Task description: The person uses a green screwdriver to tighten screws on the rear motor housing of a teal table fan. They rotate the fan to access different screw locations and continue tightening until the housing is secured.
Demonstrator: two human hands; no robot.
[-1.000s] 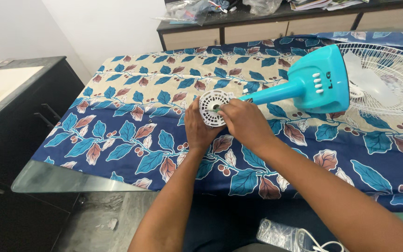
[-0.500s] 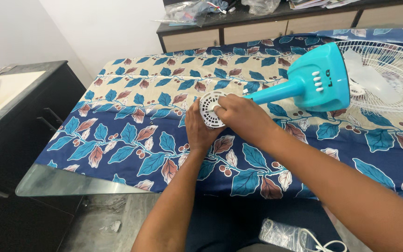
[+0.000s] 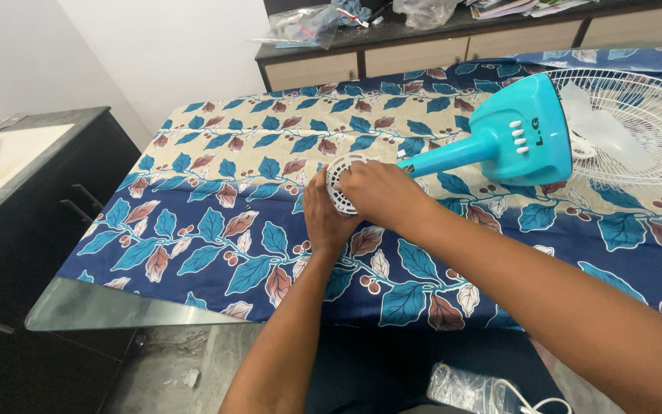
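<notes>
A turquoise fan [image 3: 515, 138] lies on its side on the table, its white wire guard [image 3: 637, 123] at the right and its stem pointing left. At the stem's end sits a round white slotted plastic disc [image 3: 340, 178]. My left hand [image 3: 323, 218] grips the disc from below and the left. My right hand [image 3: 377, 193] lies over the disc's front and covers most of it, fingers curled on its centre.
A leaf-patterned blue and beige cloth [image 3: 216, 222] covers the glass table [image 3: 101, 310]. A dark cabinet with a sink [image 3: 9, 176] stands at the left. A sideboard with bags [image 3: 323, 46] is at the back. A plastic bag and white cord [image 3: 492, 387] lie below.
My right hand has slid further over the disc and now hides most of it. The view has shifted slightly; the fan has stayed in place.
</notes>
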